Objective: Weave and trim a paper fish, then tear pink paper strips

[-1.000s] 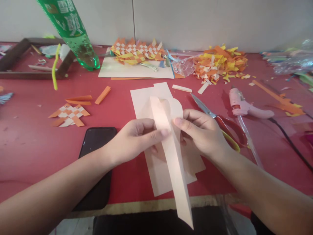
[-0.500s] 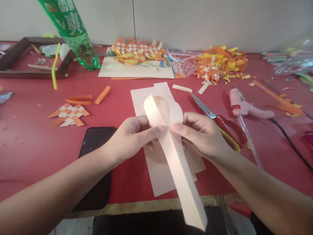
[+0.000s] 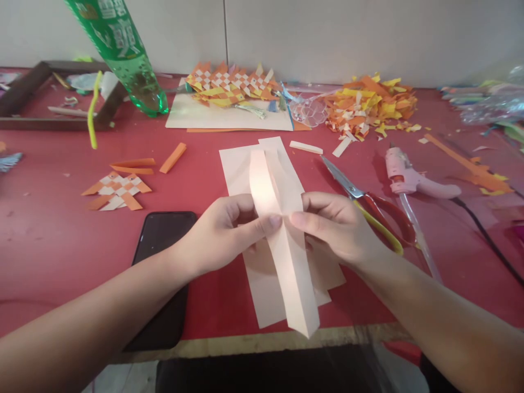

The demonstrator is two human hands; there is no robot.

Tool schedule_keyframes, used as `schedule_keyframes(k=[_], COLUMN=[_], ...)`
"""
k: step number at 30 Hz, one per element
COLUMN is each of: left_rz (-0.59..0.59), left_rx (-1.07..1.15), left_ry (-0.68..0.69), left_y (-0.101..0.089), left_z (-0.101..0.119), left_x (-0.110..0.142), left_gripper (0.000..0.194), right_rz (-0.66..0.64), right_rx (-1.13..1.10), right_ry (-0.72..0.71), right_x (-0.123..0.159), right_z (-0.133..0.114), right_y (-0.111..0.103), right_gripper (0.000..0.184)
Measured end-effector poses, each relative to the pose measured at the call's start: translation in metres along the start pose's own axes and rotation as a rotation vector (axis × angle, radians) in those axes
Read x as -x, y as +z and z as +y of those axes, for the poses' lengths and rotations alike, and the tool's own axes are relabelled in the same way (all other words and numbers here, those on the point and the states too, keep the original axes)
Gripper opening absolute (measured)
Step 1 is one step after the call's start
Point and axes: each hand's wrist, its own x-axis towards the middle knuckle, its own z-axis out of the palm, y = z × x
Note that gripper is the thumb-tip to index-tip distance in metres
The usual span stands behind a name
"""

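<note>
Both hands pinch a long cream paper strip (image 3: 292,273) near its middle. The strip is creased lengthwise; its upper part curves back as a loop and the lower end hangs toward the table's front edge. My left hand (image 3: 229,232) grips it with thumb on top, fingers behind. Opposite it, my right hand (image 3: 335,224) closes on the other edge, thumb tip close to the left one. Beneath lie cream paper sheets (image 3: 270,305) on the red table (image 3: 216,305).
Left are a black phone (image 3: 164,234) and a woven paper fish (image 3: 118,191). Scissors (image 3: 352,188) and a pink glue gun (image 3: 409,177) lie right. Behind stand a green bottle (image 3: 131,71), a brown frame (image 3: 41,125) and an orange-yellow paper scrap pile (image 3: 368,109).
The strip's loop has become narrower and flatter. Its lower end has moved up and left, away from the table's edge. Both hands keep their pinch.
</note>
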Motion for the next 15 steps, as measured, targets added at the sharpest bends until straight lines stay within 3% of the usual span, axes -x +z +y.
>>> schedule_keyframes(k=[4,10,15], left_rz=[0.037,0.11,-0.093], left_rx=[0.021,0.129,0.1], left_ry=[0.013,0.023,-0.037], left_y=[-0.0007,-0.0006,-0.0006], left_z=[-0.0018,-0.0012,0.0014], left_x=[-0.0003,-0.0009,0.0012], left_gripper=[0.024,0.022,0.024], right_rz=[-0.005,0.091,0.11], right_rx=[0.056,0.027,0.014], right_ry=[-0.028,-0.085,-0.073], right_x=[-0.0007,-0.002,-0.002], right_z=[-0.0006,0.0022,0.003], right_y=[0.0022,0.0005,0.0007], right_gripper=[0.025,0.026,0.026])
